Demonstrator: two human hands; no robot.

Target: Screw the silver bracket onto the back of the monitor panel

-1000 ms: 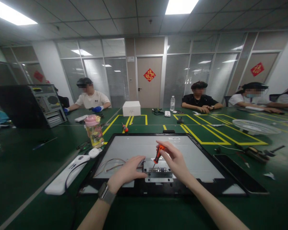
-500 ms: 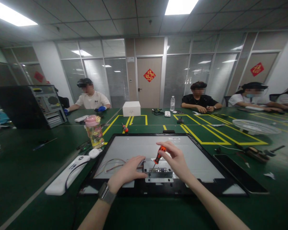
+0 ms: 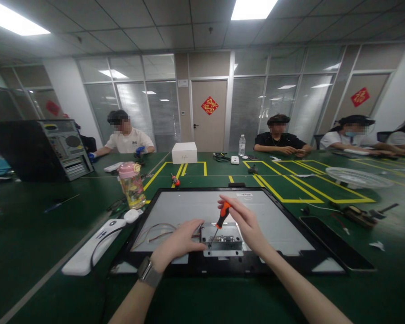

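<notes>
A flat monitor [image 3: 276, 220] lies face down on the green table, its grey back panel up inside a black frame. A small metal bracket [image 3: 222, 240] sits at the panel's near middle. My right hand [image 3: 245, 222] is closed round an orange-handled screwdriver [image 3: 222, 215], whose tip points down at the bracket's left end. My left hand [image 3: 177, 243], with a watch on the wrist, rests on the panel with fingertips touching the bracket's left edge. Thin wires [image 3: 155, 231] loop on the panel to the left.
A pink-lidded bottle [image 3: 131, 183], a white device [image 3: 91, 247] with a black cable, and a computer case [image 3: 50, 148] stand at left. A white box [image 3: 184, 152] and a second screwdriver [image 3: 174, 180] lie beyond. A black slab [image 3: 337, 243] and fan grille [image 3: 357, 177] lie right. Several people sit across.
The screwdriver handle has shifted slightly left and up in my right hand. My left hand stays at the bracket. The person at far left has brought the gloved hands together.
</notes>
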